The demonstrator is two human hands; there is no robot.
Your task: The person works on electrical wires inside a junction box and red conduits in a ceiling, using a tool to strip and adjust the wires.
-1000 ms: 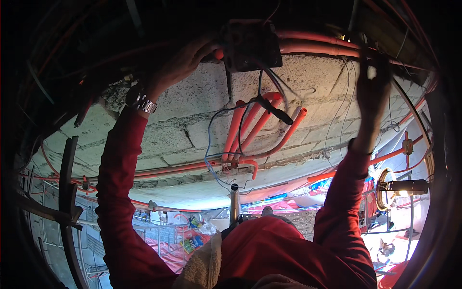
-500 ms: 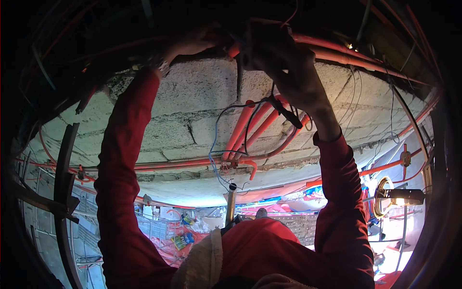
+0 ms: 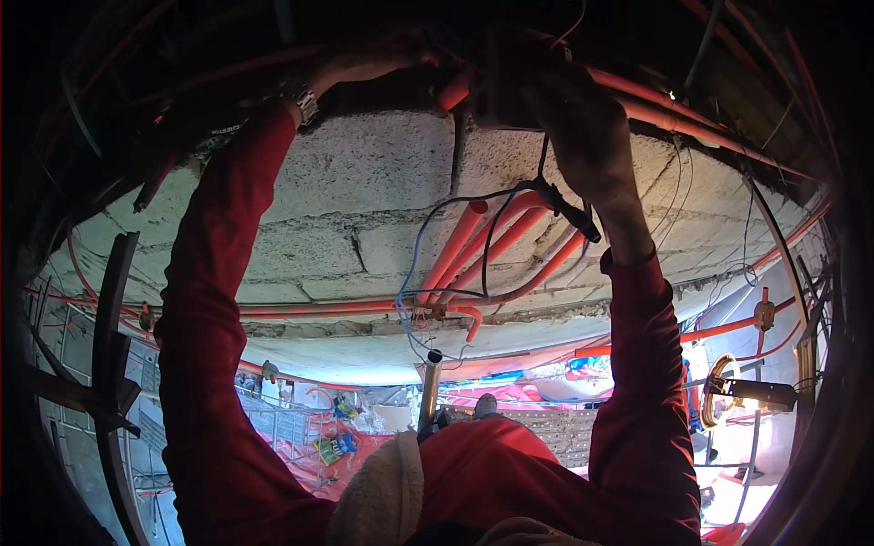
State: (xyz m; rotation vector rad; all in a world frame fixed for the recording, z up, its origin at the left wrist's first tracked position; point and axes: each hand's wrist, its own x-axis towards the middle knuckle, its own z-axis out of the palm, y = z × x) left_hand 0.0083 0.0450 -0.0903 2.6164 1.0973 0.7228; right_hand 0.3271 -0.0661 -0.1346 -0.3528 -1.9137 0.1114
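Stretching up from the lower edge, two red sleeves (image 3: pixel 214 227) frame a pale blockwork wall (image 3: pixel 364 164), and both hands are in the shadow along its top. The square, dark junction box (image 3: pixel 499 96) sits there at upper centre, above the wall's edge, with a short orange conduit stub (image 3: pixel 453 92) at its left side. The right hand (image 3: pixel 587 136) is against the box's right side, covering part of it; whether its grip pinches anything cannot be told in the gloom. The left hand (image 3: pixel 378 65), with a metal-banded wristwatch (image 3: pixel 308 106) at its wrist, reaches in from the left, near the stub; its fingertips fade into darkness, so its grip cannot be made out either. Below the box hangs a black wire joint (image 3: pixel 575 217), close to the right wrist, with a blue wire (image 3: pixel 420 238) looping away to the left. Bent orange conduits (image 3: pixel 452 250) slant across the wall beneath, and two orange pipes (image 3: pixel 669 118) run off to the right beyond the right hand. Lower down, a metal tube (image 3: pixel 431 391) stands near the middle.
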